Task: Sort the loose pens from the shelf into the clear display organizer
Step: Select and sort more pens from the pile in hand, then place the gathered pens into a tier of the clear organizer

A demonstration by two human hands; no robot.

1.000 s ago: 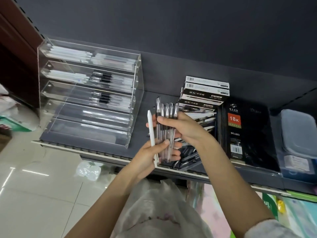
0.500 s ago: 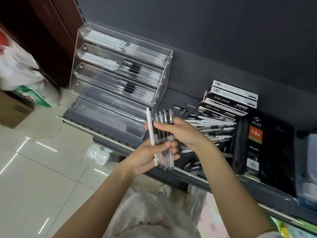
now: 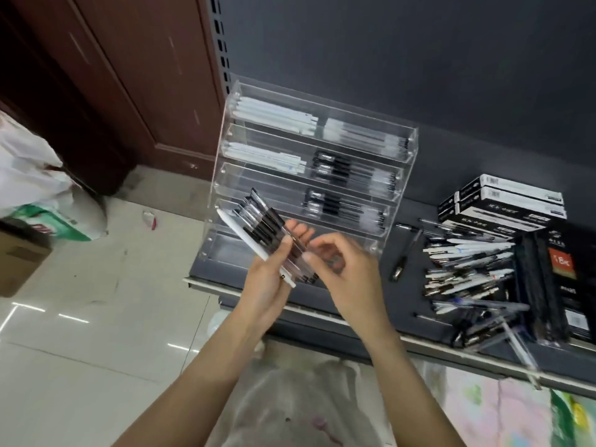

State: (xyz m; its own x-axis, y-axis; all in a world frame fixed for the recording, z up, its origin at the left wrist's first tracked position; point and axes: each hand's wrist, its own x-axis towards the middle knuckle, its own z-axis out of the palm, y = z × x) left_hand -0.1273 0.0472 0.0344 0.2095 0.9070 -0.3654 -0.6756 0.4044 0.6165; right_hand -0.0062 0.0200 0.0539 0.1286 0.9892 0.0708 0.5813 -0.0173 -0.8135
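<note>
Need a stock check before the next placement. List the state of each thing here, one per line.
Left hand: holds a fanned bundle of pens.
Right hand: fingers curled beside the bundle; whether it touches it is unclear.
Clear organizer: upright, upper tiers stocked, bottom tier looks bare.
Loose pens: heaped on the shelf, unsorted.
Pen boxes: stacked, closed.

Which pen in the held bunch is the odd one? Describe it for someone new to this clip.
In front of the clear organizer, the left hand grips a bunch of pens. The white pen lies at its left edge, the only solid white one beside clear, black-gripped barrels.
</note>
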